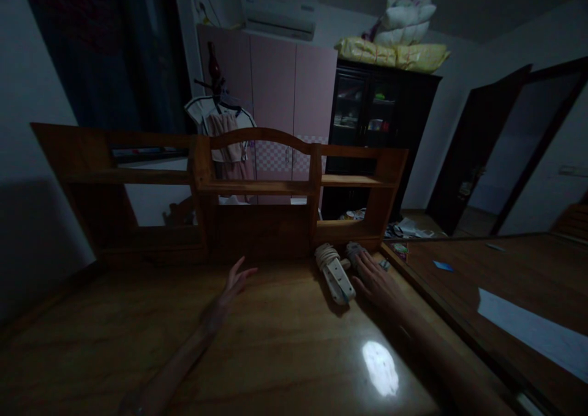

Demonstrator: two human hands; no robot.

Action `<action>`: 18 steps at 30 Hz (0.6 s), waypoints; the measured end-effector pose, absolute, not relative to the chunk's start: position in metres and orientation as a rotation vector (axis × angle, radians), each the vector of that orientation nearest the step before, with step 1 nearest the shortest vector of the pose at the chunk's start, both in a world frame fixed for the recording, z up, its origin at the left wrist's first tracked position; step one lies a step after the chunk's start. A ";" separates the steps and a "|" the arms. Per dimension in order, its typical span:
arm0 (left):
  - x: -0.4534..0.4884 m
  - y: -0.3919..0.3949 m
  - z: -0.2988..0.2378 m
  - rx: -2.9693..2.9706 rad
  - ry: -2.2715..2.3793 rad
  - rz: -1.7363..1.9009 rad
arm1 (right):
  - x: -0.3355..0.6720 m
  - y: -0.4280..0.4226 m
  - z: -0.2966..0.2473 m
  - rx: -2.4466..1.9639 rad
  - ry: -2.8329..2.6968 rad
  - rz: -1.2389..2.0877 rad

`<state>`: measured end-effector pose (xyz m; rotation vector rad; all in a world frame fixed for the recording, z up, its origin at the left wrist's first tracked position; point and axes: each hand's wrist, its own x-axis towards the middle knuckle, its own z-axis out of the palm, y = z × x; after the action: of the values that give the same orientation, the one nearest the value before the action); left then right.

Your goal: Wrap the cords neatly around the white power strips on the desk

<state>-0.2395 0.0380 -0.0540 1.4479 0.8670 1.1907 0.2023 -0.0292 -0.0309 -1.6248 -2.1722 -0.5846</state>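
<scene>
My left hand hovers over the wooden desktop, its fingers apart with nothing in them. Toward the desk's right side, my right hand lies over a grey bundle that looks like a coiled cord; the palm and fingers hide most of it. The fingers bend down onto it and the thumb rests along its left side. Just left of that hand is a white power strip, with its pale cord wound around the far end. A small light item lies beyond the right hand.
A wooden shelf unit stands along the desk's back edge. To the right, a brown surface holds a long white sheet and a blue card. Behind are a pink wardrobe, a dark cabinet and a door.
</scene>
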 end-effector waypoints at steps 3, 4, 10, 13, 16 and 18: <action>-0.239 0.037 -0.056 1.452 0.868 1.179 | 0.203 -0.025 -0.033 -1.622 -2.153 -0.542; -0.238 0.038 -0.057 1.444 0.874 1.176 | 0.204 -0.024 -0.033 -1.623 -2.155 -0.520; -0.238 0.038 -0.061 1.443 0.867 1.161 | 0.212 -0.016 -0.033 -1.629 -2.193 -0.456; -0.238 0.039 -0.059 1.457 0.876 1.159 | 0.211 -0.019 -0.031 -1.627 -2.216 -0.459; -0.236 0.040 -0.056 1.470 0.899 1.149 | 0.207 -0.025 -0.028 -1.647 -2.215 -0.467; -0.235 0.040 -0.053 1.450 0.958 1.143 | 0.204 -0.028 -0.028 -1.665 -2.201 -0.473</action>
<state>-0.2353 0.0404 -0.0530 1.4500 0.9584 1.1428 0.2037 -0.0282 -0.0277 -1.6650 -2.2007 -0.4727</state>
